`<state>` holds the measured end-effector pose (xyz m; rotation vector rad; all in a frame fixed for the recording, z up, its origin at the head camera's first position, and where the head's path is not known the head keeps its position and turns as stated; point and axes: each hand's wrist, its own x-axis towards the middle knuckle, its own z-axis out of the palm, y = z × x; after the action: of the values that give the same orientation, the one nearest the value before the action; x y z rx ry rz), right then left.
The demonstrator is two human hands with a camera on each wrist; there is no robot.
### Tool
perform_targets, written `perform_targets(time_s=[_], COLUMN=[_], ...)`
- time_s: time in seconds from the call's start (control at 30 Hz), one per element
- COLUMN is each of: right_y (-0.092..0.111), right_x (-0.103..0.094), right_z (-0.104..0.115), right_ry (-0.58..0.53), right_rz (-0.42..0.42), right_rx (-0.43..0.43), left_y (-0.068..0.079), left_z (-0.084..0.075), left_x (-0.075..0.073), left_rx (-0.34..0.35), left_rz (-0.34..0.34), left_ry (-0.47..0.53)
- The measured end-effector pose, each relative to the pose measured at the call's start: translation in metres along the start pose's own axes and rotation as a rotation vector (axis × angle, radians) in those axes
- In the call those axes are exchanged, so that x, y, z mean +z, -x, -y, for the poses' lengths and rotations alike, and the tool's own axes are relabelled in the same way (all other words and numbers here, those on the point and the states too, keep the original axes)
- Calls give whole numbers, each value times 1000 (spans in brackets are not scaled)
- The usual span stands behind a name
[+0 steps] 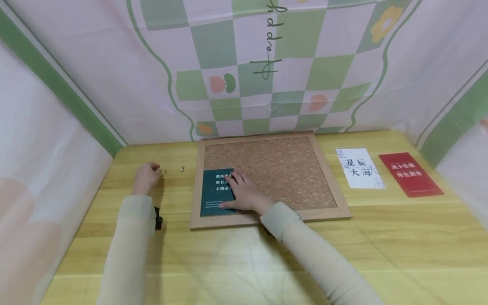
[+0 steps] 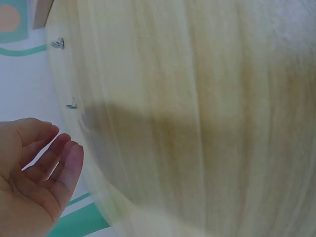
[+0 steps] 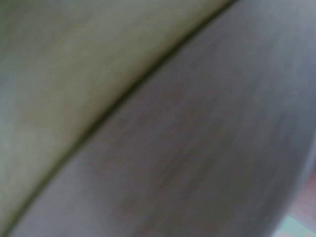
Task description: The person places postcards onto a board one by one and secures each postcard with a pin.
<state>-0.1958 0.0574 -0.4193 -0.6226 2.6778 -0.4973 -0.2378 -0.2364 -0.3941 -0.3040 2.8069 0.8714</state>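
Note:
A dark green card (image 1: 215,207) with white lettering lies on the left part of a wood-framed cork board (image 1: 274,169). My right hand (image 1: 245,194) rests on the card's right side with fingers spread, holding it against the cork. Left of the board, my left hand (image 1: 146,177) is beside a single metal thumbtack (image 2: 72,105). Its fingers (image 2: 73,165) are bent loosely toward the thumb, with a gap between and nothing held. A small cluster of thumbtacks (image 2: 58,43) sits farther along, nearer the board. The right wrist view shows mostly the blurred frame edge (image 3: 197,148).
On the right of the wooden table (image 1: 236,262) lie a white card (image 1: 356,180) and a red card (image 1: 413,186), both printed. A checkered green and white cloth (image 1: 293,34) hangs right behind the board.

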Motion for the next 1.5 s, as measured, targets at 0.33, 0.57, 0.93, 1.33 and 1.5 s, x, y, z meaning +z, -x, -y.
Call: perform_targets(time_s=[0.33,0.57,0.93,1.33,1.5], right_y=[-3,-5,-4,-3,-3], right_x=[1,3,3,3,3], right_z=[0,0,-1,-2,-2], right_ry=[9,10,25,18,17], right_rz=[6,13,15,23,23], right_rx=[-3,2,7,16,16], left_y=[-3,-5,-8,-9,-11], left_z=[1,1,2,4,4], left_x=[3,4,8,14,16], left_rx=[-21,-23,3,61,64], left_rz=[42,33,33,26,29], left_ry=[42,108,114,96,77])
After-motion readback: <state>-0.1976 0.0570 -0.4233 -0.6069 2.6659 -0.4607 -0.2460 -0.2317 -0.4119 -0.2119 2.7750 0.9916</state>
